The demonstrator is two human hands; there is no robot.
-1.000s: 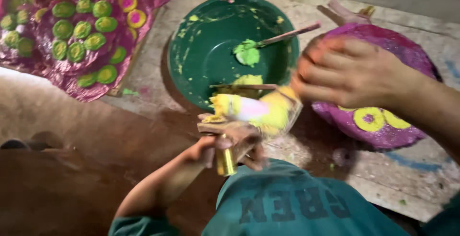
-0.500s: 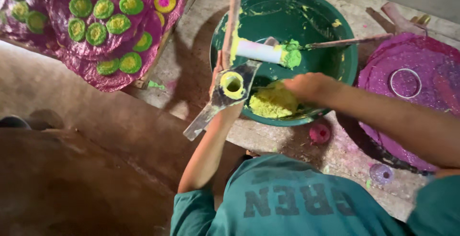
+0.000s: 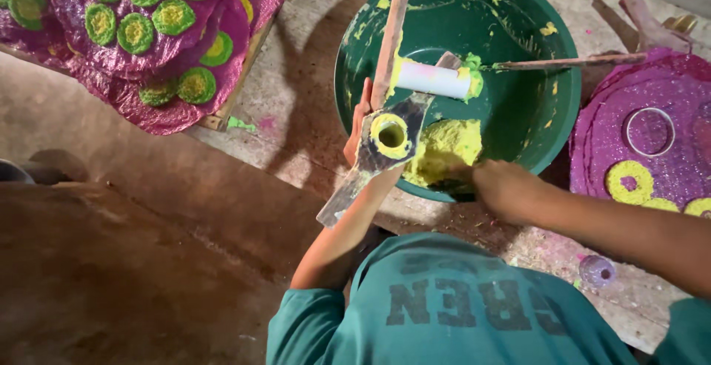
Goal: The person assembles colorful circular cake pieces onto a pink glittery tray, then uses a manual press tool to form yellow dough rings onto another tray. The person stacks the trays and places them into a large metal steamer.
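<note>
The yellow paste (image 3: pixel 444 150) lies heaped at the near side of the green basin (image 3: pixel 518 113), and the right hand (image 3: pixel 503 187) now digs into it, fingers closed on a pinch of material; a second ago this hand rested on the purple disc (image 3: pixel 659 150) to the right. The left hand (image 3: pixel 363 124) grips a flat metal mould (image 3: pixel 381 146) with a paste-filled ring, raised since then from lap level to the basin rim, so refilling appears under way. A wooden stick (image 3: pixel 392 31) and a white cylinder (image 3: pixel 437 80) cross the basin. No packages, labels or signs show. Finished green-and-yellow rounds (image 3: pixel 148 17) sit on a purple sheet (image 3: pixel 111 98) at upper left of the surface (image 3: pixel 296 76).
</note>
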